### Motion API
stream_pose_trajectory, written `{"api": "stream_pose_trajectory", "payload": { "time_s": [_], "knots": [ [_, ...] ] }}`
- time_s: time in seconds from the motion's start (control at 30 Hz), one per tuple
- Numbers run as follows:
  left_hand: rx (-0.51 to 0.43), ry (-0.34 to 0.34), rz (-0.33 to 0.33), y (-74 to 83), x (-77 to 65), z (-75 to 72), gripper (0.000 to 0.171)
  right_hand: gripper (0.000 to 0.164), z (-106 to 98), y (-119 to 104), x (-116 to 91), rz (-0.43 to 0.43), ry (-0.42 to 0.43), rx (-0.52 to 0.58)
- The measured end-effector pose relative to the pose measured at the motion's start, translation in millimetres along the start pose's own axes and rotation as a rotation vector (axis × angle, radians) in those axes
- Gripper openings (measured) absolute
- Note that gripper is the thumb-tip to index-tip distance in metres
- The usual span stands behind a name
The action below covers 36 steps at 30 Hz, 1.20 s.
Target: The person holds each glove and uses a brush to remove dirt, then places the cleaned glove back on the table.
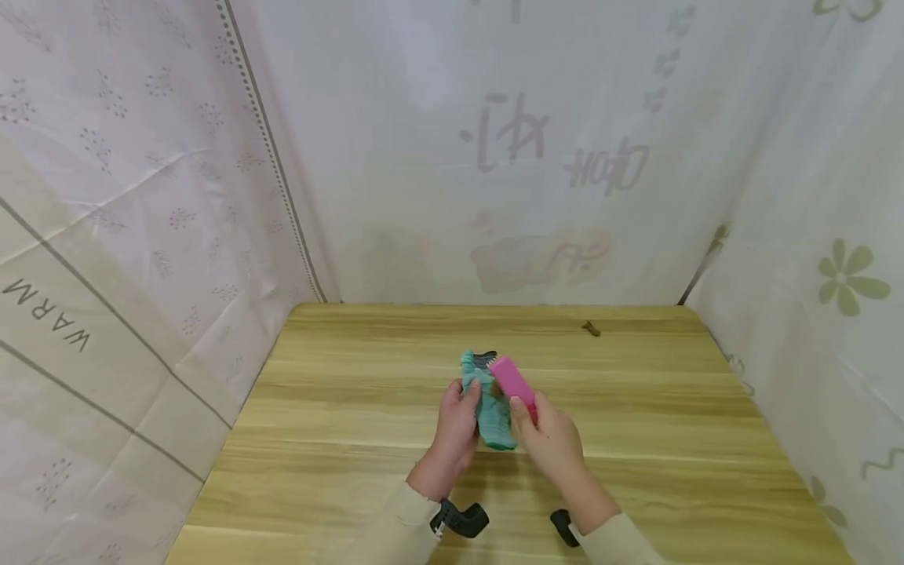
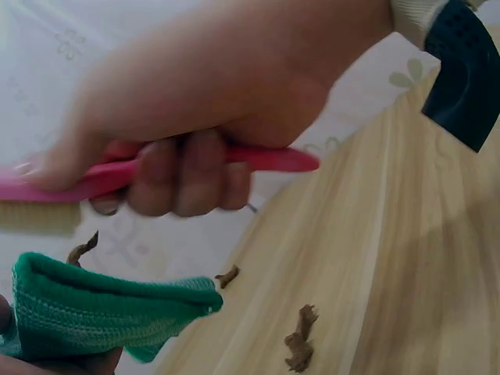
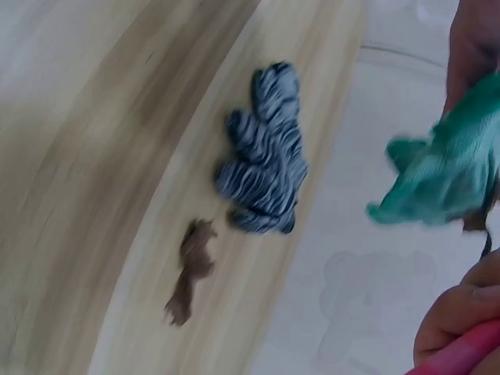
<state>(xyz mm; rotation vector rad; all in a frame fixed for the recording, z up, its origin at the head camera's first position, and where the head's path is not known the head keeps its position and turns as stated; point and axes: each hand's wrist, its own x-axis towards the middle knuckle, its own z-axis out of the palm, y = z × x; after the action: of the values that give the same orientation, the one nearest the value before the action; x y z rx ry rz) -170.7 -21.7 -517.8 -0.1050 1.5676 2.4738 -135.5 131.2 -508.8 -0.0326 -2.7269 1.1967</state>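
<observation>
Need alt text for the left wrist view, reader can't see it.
A right hand grips a pink brush, its pale bristles facing a green knit item held in the left hand. A brown scrap lies on the wood-grain table.

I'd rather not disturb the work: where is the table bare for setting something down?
Left of the left hand, to the left edge of the table; and right of the right hand, nearer than the brown piece, to the right edge. The middle is crowded: the hands hold the green cloth and pink brush there, with the striped bundle beyond.
</observation>
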Motion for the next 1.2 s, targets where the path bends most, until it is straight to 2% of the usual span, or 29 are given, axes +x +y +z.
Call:
{"api": "stream_pose_trajectory", "payload": {
  "time_s": [0.2,0.3,0.43,0.57,0.7,0.83,0.97,1.1,1.2],
  "knots": [
    [-0.021,-0.080,-0.005,-4.3,-2.3,7.9,0.041,0.040,6.6,-11.0,0.8,0.019,-0.052,0.098],
    [-0.067,-0.114,-0.051,-5.4,-2.7,8.9,0.042,0.043,8.0,-11.0,0.7,0.050,-0.071,0.180],
    [-0.111,-0.139,-0.117,-8.0,-0.9,7.6,0.038,0.044,6.7,-8.1,1.4,0.085,-0.105,0.306],
    [-0.099,-0.134,-0.124,-9.0,0.1,8.2,0.031,0.042,1.9,-7.8,0.9,0.082,-0.168,0.379],
    [-0.060,-0.096,-0.119,-7.1,-1.4,9.3,0.032,0.043,-0.6,-7.1,-0.7,0.075,-0.171,0.278],
    [-0.028,-0.045,-0.109,-4.6,-3.7,9.6,0.034,0.046,1.5,-4.2,-1.6,0.075,-0.115,0.086],
    [-0.041,-0.018,-0.069,-3.9,-4.7,10.1,0.036,0.045,5.5,-1.0,-3.1,0.041,-0.060,-0.063],
    [-0.035,0.005,-0.028,-4.5,-5.2,11.4,0.034,0.045,6.2,3.3,-5.4,0.012,0.005,-0.143],
    [-0.010,0.021,-0.023,-4.9,-5.7,11.7,0.032,0.044,5.1,7.3,-5.4,0.006,0.041,-0.172]
  ]
}}
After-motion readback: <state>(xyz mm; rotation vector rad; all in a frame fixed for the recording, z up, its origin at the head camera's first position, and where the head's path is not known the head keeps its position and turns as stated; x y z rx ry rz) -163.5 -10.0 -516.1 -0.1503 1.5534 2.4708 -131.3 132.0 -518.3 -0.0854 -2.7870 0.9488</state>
